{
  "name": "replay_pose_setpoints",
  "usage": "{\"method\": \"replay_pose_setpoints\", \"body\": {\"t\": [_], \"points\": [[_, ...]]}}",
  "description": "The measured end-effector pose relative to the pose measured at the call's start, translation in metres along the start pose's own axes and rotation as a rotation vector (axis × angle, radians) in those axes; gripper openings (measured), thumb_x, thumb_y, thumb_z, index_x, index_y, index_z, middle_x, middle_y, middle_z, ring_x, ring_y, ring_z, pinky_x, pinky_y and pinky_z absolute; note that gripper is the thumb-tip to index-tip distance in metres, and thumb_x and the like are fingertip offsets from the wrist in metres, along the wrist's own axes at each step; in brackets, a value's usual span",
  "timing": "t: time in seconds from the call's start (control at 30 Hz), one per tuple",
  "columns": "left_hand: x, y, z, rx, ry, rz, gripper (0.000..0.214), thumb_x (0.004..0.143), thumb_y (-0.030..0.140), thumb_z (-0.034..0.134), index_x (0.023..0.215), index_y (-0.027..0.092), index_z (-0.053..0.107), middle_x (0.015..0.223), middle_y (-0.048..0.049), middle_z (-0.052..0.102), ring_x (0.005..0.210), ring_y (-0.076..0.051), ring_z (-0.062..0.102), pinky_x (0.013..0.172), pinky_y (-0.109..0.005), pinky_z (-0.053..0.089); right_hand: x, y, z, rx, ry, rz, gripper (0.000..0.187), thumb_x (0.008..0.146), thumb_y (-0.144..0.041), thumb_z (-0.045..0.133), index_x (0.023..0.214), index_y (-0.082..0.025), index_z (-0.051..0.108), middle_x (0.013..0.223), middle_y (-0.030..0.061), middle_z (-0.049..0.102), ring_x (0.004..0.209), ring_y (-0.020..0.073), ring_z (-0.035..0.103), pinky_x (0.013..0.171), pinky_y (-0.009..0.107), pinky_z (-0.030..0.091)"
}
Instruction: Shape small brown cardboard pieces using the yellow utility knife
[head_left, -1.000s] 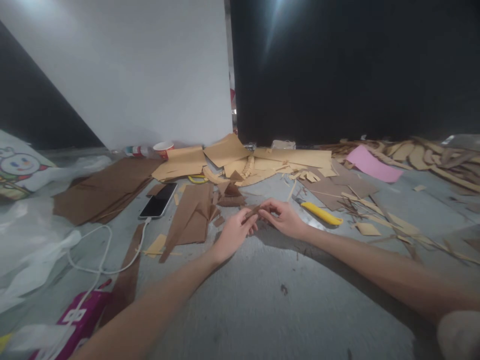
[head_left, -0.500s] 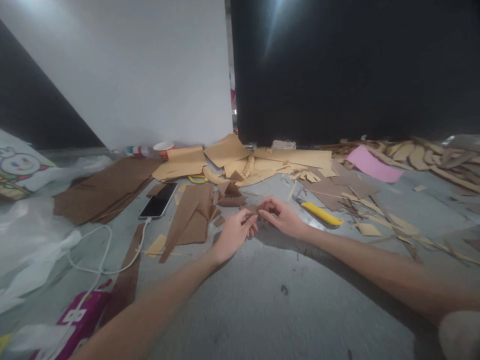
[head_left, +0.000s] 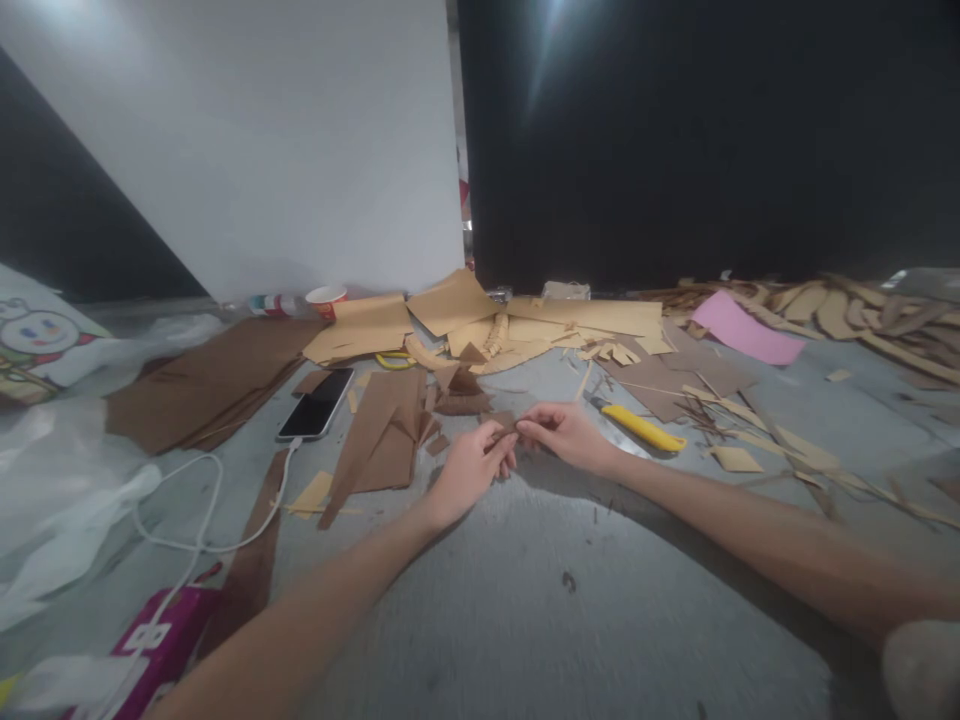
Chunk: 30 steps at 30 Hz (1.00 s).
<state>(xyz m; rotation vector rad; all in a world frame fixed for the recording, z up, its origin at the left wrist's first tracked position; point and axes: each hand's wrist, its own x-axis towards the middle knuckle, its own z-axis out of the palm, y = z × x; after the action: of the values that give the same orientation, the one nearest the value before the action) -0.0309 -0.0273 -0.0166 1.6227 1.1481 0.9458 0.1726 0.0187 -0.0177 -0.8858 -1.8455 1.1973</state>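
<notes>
Both my hands meet low over the grey floor, pinching a small brown cardboard piece (head_left: pixel 501 420) between them. My left hand (head_left: pixel 471 468) has its fingers curled on the piece's left end. My right hand (head_left: pixel 568 435) pinches the right end with thumb and fingers. A yellow utility knife (head_left: pixel 643 427) lies just right of my right hand. Dark brown cardboard sheets (head_left: pixel 386 430) lie left of my left hand.
A phone (head_left: pixel 316 402) on a white cable (head_left: pixel 196 505) lies to the left, beside a brown cardboard stack (head_left: pixel 202 378). Tan cardboard scraps (head_left: pixel 480 318), a paper cup (head_left: pixel 327 296), a pink sheet (head_left: pixel 744 330) and strips fill the back. A magenta box (head_left: pixel 154 640) sits near left.
The cardboard piece has turned slightly between my fingers and both hands have shifted a little; the arms and the things around them stay put.
</notes>
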Motion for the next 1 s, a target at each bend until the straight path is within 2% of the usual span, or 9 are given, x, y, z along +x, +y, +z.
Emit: {"method": "replay_pose_setpoints", "body": {"t": [0.13,0.33,0.5,0.6,0.77,1.0], "points": [[-0.0002,0.0017,-0.0002,-0.023,0.002,-0.022,0.036,0.098,0.055,0.060,0.088,0.021,0.060,0.070,-0.0008,0.070,0.057,-0.015,0.062,0.054,-0.025,0.045,-0.0002,-0.0023,-0.0007,-0.028,0.041,0.019,0.047,0.094,-0.065,0.066,0.084,-0.020,0.069,0.065,0.0005,0.066,0.057,0.0138,0.058,0.057,0.026,0.047],[-0.0009,0.0038,-0.0014,0.031,0.020,-0.012,0.037,0.099,0.052,0.059,0.079,0.021,0.054,0.068,-0.0024,0.071,0.054,-0.015,0.061,0.052,-0.025,0.040,-0.0006,-0.0046,-0.0018,-0.048,0.062,0.028,0.048,0.095,-0.067,0.066,0.083,-0.020,0.068,0.067,0.0013,0.068,0.060,0.0145,0.059,0.057,0.026,0.047],[-0.0029,0.0007,-0.0015,0.099,0.036,0.021,0.038,0.100,0.052,0.058,0.078,0.020,0.057,0.062,-0.0004,0.066,0.050,-0.013,0.055,0.050,-0.024,0.036,0.0005,-0.0038,-0.0010,-0.008,-0.032,0.071,0.051,0.090,-0.068,0.070,0.075,-0.020,0.064,0.066,-0.0001,0.067,0.058,0.0124,0.057,0.055,0.025,0.045],[-0.0030,-0.0019,-0.0016,0.079,0.021,0.041,0.038,0.100,0.053,0.058,0.083,0.019,0.062,0.066,-0.0013,0.068,0.052,-0.013,0.056,0.051,-0.024,0.038,0.0011,-0.0018,0.0008,0.011,-0.105,0.085,0.048,0.085,-0.066,0.077,0.079,-0.019,0.067,0.069,0.0010,0.070,0.061,0.0137,0.060,0.057,0.025,0.047],[-0.0013,-0.0025,-0.0024,0.100,0.056,0.029,0.031,0.100,0.045,0.058,0.082,0.020,0.059,0.064,-0.0007,0.067,0.053,-0.014,0.058,0.053,-0.024,0.040,0.0005,-0.0014,0.0017,0.017,-0.106,0.058,0.044,0.092,-0.062,0.071,0.080,-0.020,0.069,0.065,0.0005,0.068,0.059,0.0137,0.060,0.057,0.026,0.048],[-0.0020,0.0008,-0.0020,0.101,0.073,0.031,0.034,0.101,0.049,0.058,0.081,0.020,0.057,0.062,0.0000,0.066,0.052,-0.014,0.058,0.053,-0.025,0.040,-0.0007,-0.0030,0.0015,0.008,-0.101,0.043,0.048,0.095,-0.063,0.069,0.075,-0.019,0.065,0.065,0.0009,0.067,0.059,0.0130,0.059,0.057,0.025,0.046]]}}
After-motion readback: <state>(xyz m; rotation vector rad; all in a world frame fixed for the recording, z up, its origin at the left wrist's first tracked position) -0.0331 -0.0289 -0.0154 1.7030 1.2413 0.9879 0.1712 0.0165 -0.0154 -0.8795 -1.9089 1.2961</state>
